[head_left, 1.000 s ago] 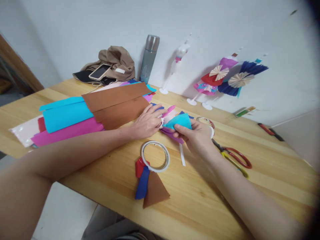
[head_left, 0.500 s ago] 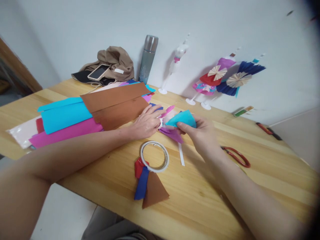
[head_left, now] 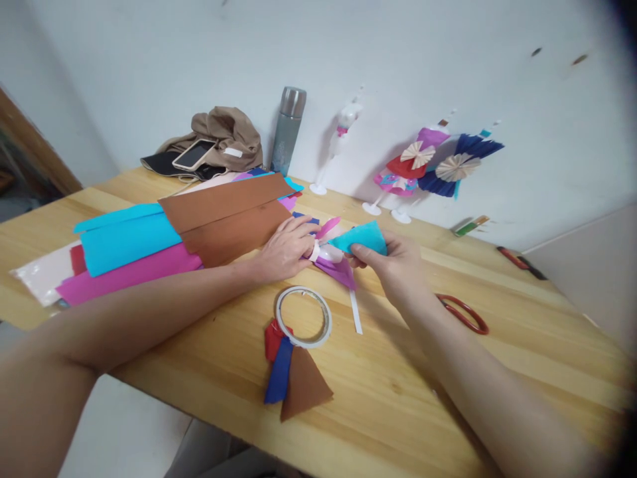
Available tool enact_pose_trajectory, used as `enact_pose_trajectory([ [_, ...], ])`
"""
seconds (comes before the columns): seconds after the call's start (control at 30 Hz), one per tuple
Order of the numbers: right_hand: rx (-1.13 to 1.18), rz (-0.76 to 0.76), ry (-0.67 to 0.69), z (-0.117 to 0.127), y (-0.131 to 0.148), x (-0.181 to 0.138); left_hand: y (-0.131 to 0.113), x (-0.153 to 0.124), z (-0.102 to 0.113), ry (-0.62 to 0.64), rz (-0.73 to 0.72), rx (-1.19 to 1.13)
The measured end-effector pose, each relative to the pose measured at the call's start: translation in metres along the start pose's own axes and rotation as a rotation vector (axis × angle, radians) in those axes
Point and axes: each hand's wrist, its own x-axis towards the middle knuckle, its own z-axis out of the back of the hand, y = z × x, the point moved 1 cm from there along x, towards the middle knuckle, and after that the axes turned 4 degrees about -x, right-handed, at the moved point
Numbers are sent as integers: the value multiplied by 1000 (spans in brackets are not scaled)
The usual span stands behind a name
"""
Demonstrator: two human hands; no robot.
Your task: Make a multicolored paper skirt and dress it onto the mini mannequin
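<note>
In head view, over the table [head_left: 398,382], pinched turquoise paper [head_left: 361,238] between thumb and fingers of right hand [head_left: 391,262]. Rested left hand [head_left: 286,249] against white piece [head_left: 315,251]; couldn't tell its hold. Drew turquoise paper slightly away from left hand over the last second, hiding more of scissors [head_left: 484,326]; likely loose, so judged unfinished.

At the back of the wooden tabletop [head_left: 408,372], a silver-topped grey flask [head_left: 288,131] stands close to the wall [head_left: 164,53]. Left of it, a phone [head_left: 194,154] in a pale case rests against a bundle of brown cloth [head_left: 239,136]. Right of it come a white figure [head_left: 346,118], a figure in purple and red [head_left: 401,164], and a figure in navy pleats [head_left: 458,167], with a red-and-black tool [head_left: 521,262] lying farther right
</note>
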Motion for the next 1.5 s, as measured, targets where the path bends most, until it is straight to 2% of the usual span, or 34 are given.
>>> enact_pose_trajectory([
  [0.13, 11, -29, -2, -1, -7, 2, 0, 1, 1, -2, 22, -63],
  [0.23, 115, -65, 30, -5, -14, 2, 1, 0, 0, -14, 6, -90],
  [0.37, 281, -66, 90, -11, -19, 0, 2, -1, -2, -58, -33, -123],
  [0.5, 308, -88, 67, -12, -21, -1, 2, 0, -3, -117, -39, -175],
  [0.7, 310, -106, 79, -11, -22, 0, 0, 3, 4, -221, 49, -225],
  [0.97, 264, -81, 90, -15, -15, -5, 3, 10, -1, -137, 102, -265],
  [1.07, 125, 3, 71, -15, -11, -8, 5, 13, -2, -133, 129, -287],
  [1.17, -104, 159, 36, -13, -10, -11, 7, 14, -2, -123, 127, -293],
  [1.33, -523, 495, -31, -12, -7, -20, 8, 13, -5, -112, 81, -291],
  [1.5, -795, 848, -129, -16, -4, -27, 8, 12, -9, -144, 60, -293],
])
